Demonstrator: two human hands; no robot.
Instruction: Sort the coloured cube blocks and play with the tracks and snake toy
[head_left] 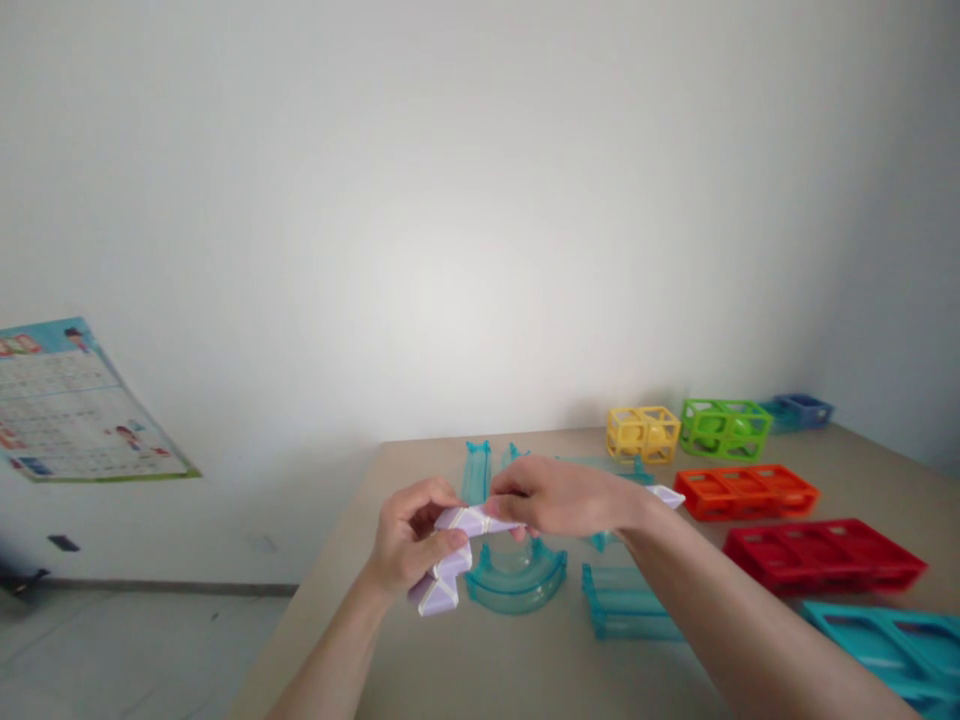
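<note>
While hands (409,540) hover, tabletop (450,670) ends leftward.

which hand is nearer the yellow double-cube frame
Right: the right hand is in front of the yellow double-cube frame, to its left; the left hand is farther left.

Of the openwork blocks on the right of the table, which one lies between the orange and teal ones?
The dark red block: it sits nearer the camera than the orange block, farther than the teal block, and alone is red.
</note>
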